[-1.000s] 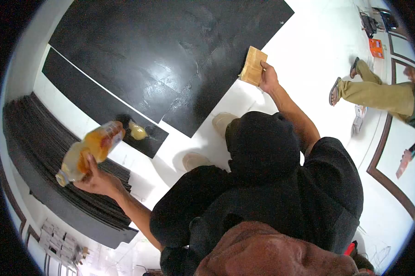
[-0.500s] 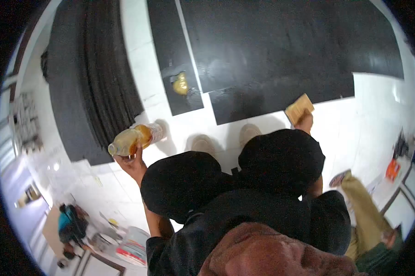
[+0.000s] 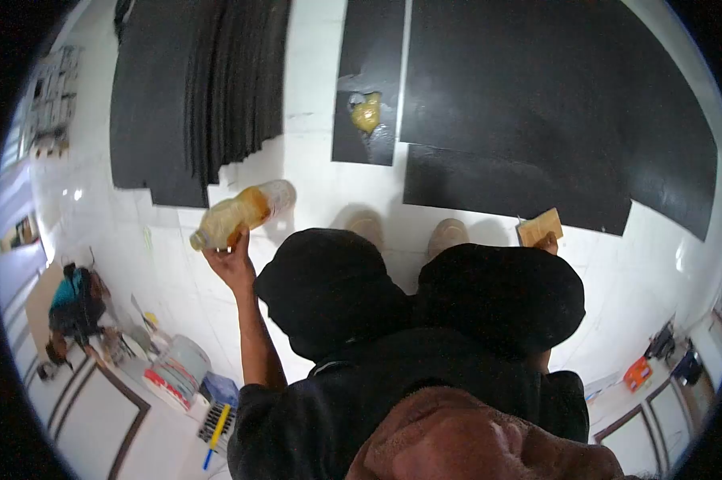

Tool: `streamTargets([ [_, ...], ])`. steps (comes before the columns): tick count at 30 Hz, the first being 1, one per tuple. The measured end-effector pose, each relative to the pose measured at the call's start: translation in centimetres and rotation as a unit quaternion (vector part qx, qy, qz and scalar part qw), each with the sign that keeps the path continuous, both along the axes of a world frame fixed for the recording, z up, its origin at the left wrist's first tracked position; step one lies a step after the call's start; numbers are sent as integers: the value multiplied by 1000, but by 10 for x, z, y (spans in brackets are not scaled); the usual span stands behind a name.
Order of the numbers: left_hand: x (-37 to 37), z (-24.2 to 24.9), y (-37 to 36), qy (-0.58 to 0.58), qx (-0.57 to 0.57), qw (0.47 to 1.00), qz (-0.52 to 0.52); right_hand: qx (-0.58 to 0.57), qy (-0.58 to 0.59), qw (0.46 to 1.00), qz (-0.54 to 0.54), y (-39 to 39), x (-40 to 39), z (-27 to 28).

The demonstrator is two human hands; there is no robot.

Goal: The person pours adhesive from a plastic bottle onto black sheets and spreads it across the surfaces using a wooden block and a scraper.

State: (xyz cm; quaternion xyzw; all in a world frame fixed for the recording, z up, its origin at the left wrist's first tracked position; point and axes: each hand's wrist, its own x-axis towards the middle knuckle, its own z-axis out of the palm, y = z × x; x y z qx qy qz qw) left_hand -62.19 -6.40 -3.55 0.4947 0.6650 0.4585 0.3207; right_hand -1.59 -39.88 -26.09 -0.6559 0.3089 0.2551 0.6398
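My left hand (image 3: 233, 264) is closed around the neck end of a clear plastic bottle (image 3: 235, 216) with amber, glue-like liquid inside. The bottle lies tilted on its side, its base pointing away to the right. Pinched in my right hand (image 3: 548, 243) is a flat tan rectangular piece (image 3: 539, 227), like a stiff card or spreader, by the near edge of a large black sheet (image 3: 553, 120). A shiny yellow blob (image 3: 366, 114) sits in a wet patch on a narrow black strip (image 3: 370, 40) ahead of me.
A stack of black sheets (image 3: 157, 104) lies at the left on the white tiled floor (image 3: 313, 96). Another person (image 3: 77, 304) crouches at far left. Behind my left side stand a bucket (image 3: 181, 364) and a yellow-handled tool (image 3: 220, 424). An orange item (image 3: 638, 374) lies at right.
The view has turned, so the black sheets now sit further right. My hands keep hold of the bottle and the tan piece. Another person's legs at lower right have left view.
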Motion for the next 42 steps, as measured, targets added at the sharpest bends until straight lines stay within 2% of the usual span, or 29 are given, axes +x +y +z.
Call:
streamTargets([
  [4,-21,18,9,27,0,997,78,-50,-6,998,47,-3,-4,12],
  [9,-52,-7,18,11,24,993,119,-146,-37,981,126,-5,-6,29],
  [10,-66,-22,17,91,4,987,129,-177,-48,971,150,-7,-7,31],
  [12,-59,-16,22,67,15,991,115,-251,-72,942,210,-9,-9,36],
  [15,-54,-16,24,43,8,994,102,-393,-114,847,341,-7,-15,47],
  [17,-56,-27,23,26,13,995,94,-486,-142,735,450,-4,-20,56],
  [19,-64,-55,13,25,-29,990,135,-547,-170,610,548,0,-26,70],
  [20,-70,-75,5,21,-118,979,162,-562,-184,552,588,4,-30,78],
  [21,-89,-132,-17,-11,-200,972,121,-571,-199,502,619,10,-33,86],
  [23,-43,-167,-31,-7,-310,951,3,-569,-233,462,639,24,-32,94],
  [24,-10,-179,-29,28,-319,945,-71,-563,-243,468,637,33,-27,96],
  [26,61,-186,-7,204,-201,941,-182,-545,-259,630,488,45,6,62],
  [27,86,-182,6,307,-119,916,-227,-505,-250,765,312,48,21,41],
  [28,109,-171,22,329,-173,895,-246,-501,-253,767,310,61,23,48],
  [29,132,-158,36,346,-224,871,-266,-426,-323,777,332,83,24,73],
  [30,154,-148,43,328,-262,874,-245,-348,-391,779,347,107,24,101],
  [31,168,-142,49,324,-290,868,-240,-348,-397,779,337,127,23,123],
  [34,171,-160,54,353,-289,863,-219,-320,-425,767,359,179,20,167],
  [36,161,-179,62,318,-325,870,-191,-250,-428,763,414,212,20,181],
  [37,158,-187,64,318,-317,872,-192,-247,-432,765,408,231,16,186],
  [39,153,-199,64,209,-314,921,-100,-154,-361,786,478,267,1,192],
  [40,145,-205,73,70,-392,908,-131,-137,-371,751,529,285,3,186],
  [41,143,-196,74,68,-389,910,-129,-119,-380,711,580,304,5,180],
  [42,139,-177,71,-108,-396,904,-121,-110,-403,668,616,326,-7,190],
])
